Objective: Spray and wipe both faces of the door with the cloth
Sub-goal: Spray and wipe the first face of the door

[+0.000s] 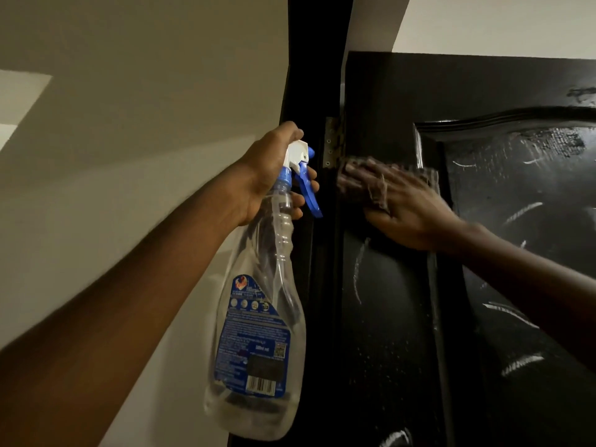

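Your left hand [271, 169] is gripping the neck of the spray bottle [258, 314], fingers curled around it just under the white and blue trigger head [301, 162]; this grip is clenched on the bottle. The bottle is hanging down and tilted, clear-bodied, blue label facing you, with only a little liquid sitting at its base. It is being held in front of the dark door frame [303, 91], left of the door.

Your right hand [409, 204] is lying flat, fingers spread, pressing the cloth [374, 185] against the near face of the black door [387, 317]. This grip is pressing rather than closed around the cloth. Hand and cloth are blurred. The cloth is sitting on the door's left stile, just right of the hinge [332, 143], at the upper left corner of the raised panel [532, 195].

The door is standing ajar, top edge visible. White streaks and a wet sheen are showing across the panel and the stile below the hand. A pale wall [129, 124] is filling the left side.
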